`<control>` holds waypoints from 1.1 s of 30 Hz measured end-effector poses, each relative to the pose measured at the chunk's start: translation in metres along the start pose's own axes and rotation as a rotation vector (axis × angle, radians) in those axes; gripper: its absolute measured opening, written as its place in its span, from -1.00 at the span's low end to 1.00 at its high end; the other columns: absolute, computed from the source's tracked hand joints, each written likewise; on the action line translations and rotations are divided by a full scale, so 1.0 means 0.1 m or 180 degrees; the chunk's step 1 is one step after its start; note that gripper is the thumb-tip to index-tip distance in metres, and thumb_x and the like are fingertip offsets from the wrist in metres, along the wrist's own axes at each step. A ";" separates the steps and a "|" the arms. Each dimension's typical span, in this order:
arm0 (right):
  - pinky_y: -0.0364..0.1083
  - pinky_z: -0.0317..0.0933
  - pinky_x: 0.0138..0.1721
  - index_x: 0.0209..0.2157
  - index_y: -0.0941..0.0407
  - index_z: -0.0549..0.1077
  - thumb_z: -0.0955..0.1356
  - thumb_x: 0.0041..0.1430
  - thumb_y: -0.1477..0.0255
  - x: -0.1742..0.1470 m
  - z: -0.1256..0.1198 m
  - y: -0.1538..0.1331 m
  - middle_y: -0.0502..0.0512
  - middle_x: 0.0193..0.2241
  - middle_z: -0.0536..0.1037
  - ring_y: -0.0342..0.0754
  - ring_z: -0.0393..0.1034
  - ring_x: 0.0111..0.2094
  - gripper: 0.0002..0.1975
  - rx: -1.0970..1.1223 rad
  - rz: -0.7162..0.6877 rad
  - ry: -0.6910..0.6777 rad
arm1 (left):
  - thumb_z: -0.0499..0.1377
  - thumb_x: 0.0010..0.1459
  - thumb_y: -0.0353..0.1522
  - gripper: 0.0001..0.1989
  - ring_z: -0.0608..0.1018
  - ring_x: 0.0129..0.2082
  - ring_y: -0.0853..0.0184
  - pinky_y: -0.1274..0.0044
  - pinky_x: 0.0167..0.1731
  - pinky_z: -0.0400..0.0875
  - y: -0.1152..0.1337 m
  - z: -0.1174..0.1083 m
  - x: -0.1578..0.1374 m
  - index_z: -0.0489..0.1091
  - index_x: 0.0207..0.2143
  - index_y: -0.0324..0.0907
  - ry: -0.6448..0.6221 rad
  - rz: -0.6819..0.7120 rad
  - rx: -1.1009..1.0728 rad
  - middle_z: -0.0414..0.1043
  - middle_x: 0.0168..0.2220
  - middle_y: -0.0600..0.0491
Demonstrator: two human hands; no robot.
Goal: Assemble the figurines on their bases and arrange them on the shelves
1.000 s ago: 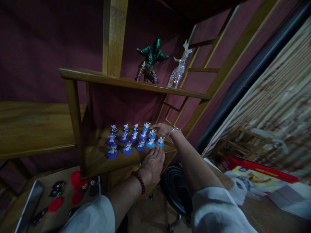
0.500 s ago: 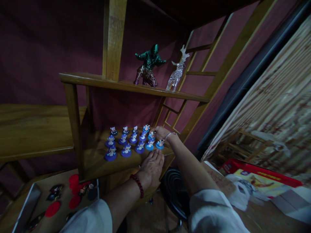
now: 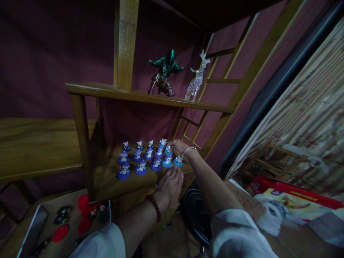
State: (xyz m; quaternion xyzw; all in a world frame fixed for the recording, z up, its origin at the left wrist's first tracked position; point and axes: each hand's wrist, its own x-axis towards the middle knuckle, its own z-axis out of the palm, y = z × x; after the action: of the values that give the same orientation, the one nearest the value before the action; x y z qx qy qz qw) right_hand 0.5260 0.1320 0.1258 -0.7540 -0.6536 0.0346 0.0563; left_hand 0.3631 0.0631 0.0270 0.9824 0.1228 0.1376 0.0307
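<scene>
Small figurines on round bases stand in rows on the lower wooden shelf (image 3: 107,184): purple-based ones (image 3: 141,167) at the left and middle, blue-based ones (image 3: 167,161) at the right, and dark-based ones (image 3: 139,145) at the back. My right hand (image 3: 180,147), wearing a silver bracelet, is beside a blue-based figurine (image 3: 169,149) at the right end. Its fingers appear loosened and just right of that figurine, their tips partly hidden. My left hand (image 3: 170,182), with a red bead bracelet (image 3: 153,207), rests open at the shelf's front edge, fingers stretched forward, holding nothing.
Above, a green-and-bronze kneeling statue (image 3: 166,73) and a clear deer figure (image 3: 196,80) stand on the upper shelf (image 3: 150,97). An open box (image 3: 32,229) with red discs sits lower left. A black stool (image 3: 195,209) and a red-yellow package (image 3: 295,200) are at right.
My right hand has drawn slightly right from the blue-based figurine, which shows more fully now. My left hand stays at the shelf edge. The view has shifted slightly.
</scene>
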 end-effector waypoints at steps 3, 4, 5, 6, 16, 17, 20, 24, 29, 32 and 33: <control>-0.24 0.22 -0.19 -0.19 0.12 0.51 0.35 -0.04 0.56 -0.01 -0.01 -0.02 0.04 -0.30 0.57 -0.09 0.43 -0.23 -0.69 -0.0012 -0.0030 -0.0011 | 0.02 -0.03 -0.30 -0.20 -0.17 0.25 0.05 0.26 0.17 -0.24 0.00 -0.04 -0.01 -0.19 0.20 -0.49 -0.0100 0.0075 0.0003 -0.28 0.27 -0.29; -0.23 0.22 -0.18 -0.19 0.11 0.51 0.36 -0.04 0.56 -0.02 -0.01 -0.02 0.04 -0.28 0.57 -0.08 0.43 -0.22 -0.69 0.0000 -0.0004 -0.0007 | 0.02 -0.04 -0.30 -0.19 -0.17 0.25 0.04 0.26 0.17 -0.25 0.00 -0.07 -0.02 -0.20 0.20 -0.51 -0.0144 0.0100 0.0010 -0.28 0.26 -0.31; -0.23 0.22 -0.17 -0.18 0.11 0.51 0.36 -0.04 0.55 -0.02 -0.01 -0.02 0.04 -0.27 0.57 -0.08 0.43 -0.21 -0.69 0.0016 0.0022 -0.0008 | 0.03 -0.05 -0.29 -0.18 -0.17 0.25 0.02 0.25 0.17 -0.25 0.00 -0.10 -0.02 -0.20 0.20 -0.52 -0.0177 0.0125 0.0017 -0.28 0.26 -0.32; -0.22 0.22 -0.16 -0.18 0.11 0.51 0.36 -0.04 0.55 -0.02 -0.01 -0.02 0.04 -0.27 0.57 -0.07 0.43 -0.20 -0.69 0.0039 0.0041 -0.0001 | 0.04 -0.06 -0.28 -0.17 -0.16 0.25 0.01 0.25 0.17 -0.25 0.00 -0.13 -0.03 -0.19 0.20 -0.53 -0.0197 0.0139 0.0022 -0.28 0.26 -0.33; -0.23 0.26 -0.19 -0.15 0.14 0.47 0.38 -0.07 0.55 0.02 0.06 0.15 0.07 -0.23 0.56 -0.09 0.44 -0.20 -0.64 0.0588 0.0229 0.0284 | 0.05 -0.08 -0.26 -0.15 -0.16 0.25 0.01 0.28 0.17 -0.27 -0.01 -0.06 -0.01 -0.19 0.20 -0.53 -0.0112 0.0117 0.0162 -0.26 0.26 -0.33; -0.23 0.27 -0.20 -0.16 0.15 0.47 0.38 -0.07 0.54 0.00 0.04 0.16 0.08 -0.24 0.57 -0.09 0.44 -0.21 -0.65 0.0571 0.0256 0.0305 | 0.05 -0.09 -0.25 -0.14 -0.16 0.25 0.01 0.28 0.17 -0.27 -0.01 -0.06 -0.01 -0.19 0.20 -0.53 -0.0120 0.0117 0.0173 -0.26 0.26 -0.33; -0.23 0.28 -0.22 -0.18 0.17 0.47 0.36 -0.03 0.53 -0.11 -0.05 0.19 0.08 -0.27 0.58 -0.11 0.45 -0.25 -0.70 0.0619 0.0305 0.0310 | 0.07 -0.11 -0.23 -0.11 -0.14 0.24 -0.01 0.27 0.17 -0.27 0.00 -0.09 -0.01 -0.17 0.19 -0.54 -0.0173 0.0131 0.0238 -0.25 0.25 -0.36; -0.21 0.28 -0.21 -0.26 0.16 0.50 0.34 0.01 0.49 -0.29 -0.13 0.25 0.04 -0.34 0.58 -0.12 0.45 -0.29 -0.80 0.0611 0.0307 0.0374 | 0.09 -0.12 -0.27 -0.12 -0.11 0.24 0.00 0.29 0.17 -0.28 0.00 -0.14 -0.04 -0.16 0.18 -0.56 -0.0171 0.0151 0.0275 -0.22 0.24 -0.38; -0.20 0.29 -0.20 -0.20 0.16 0.47 0.35 -0.02 0.50 -0.49 -0.09 0.34 0.04 -0.32 0.58 -0.12 0.45 -0.26 -0.73 0.0945 0.0296 0.0050 | 0.09 -0.12 -0.29 -0.13 -0.13 0.25 0.02 0.26 0.16 -0.29 0.00 -0.15 -0.06 -0.17 0.17 -0.55 -0.0228 0.0209 0.0317 -0.23 0.24 -0.39; -0.19 0.29 -0.19 -0.15 0.16 0.45 0.39 -0.07 0.48 -0.57 0.00 0.36 0.07 -0.29 0.57 -0.09 0.45 -0.23 -0.65 0.1003 0.0193 -0.0125 | 0.12 -0.15 -0.27 -0.10 -0.12 0.24 0.00 0.24 0.16 -0.30 0.00 -0.16 -0.06 -0.18 0.17 -0.55 -0.0269 0.0236 0.0321 -0.23 0.24 -0.40; -0.18 0.29 -0.19 -0.13 0.14 0.45 0.40 -0.09 0.47 -0.59 0.03 0.37 0.06 -0.28 0.57 -0.07 0.45 -0.23 -0.62 0.0999 0.0133 -0.0193 | 0.12 -0.15 -0.26 -0.09 -0.11 0.24 0.00 0.25 0.16 -0.30 0.00 -0.17 -0.06 -0.18 0.17 -0.55 -0.0262 0.0242 0.0309 -0.23 0.24 -0.40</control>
State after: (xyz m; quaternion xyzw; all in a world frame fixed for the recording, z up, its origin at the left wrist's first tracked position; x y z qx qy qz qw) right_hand 0.5534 0.0691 0.1168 -0.7480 -0.6257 0.1602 0.1529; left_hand 0.3526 0.0617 0.0419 0.9915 0.0906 0.0921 -0.0172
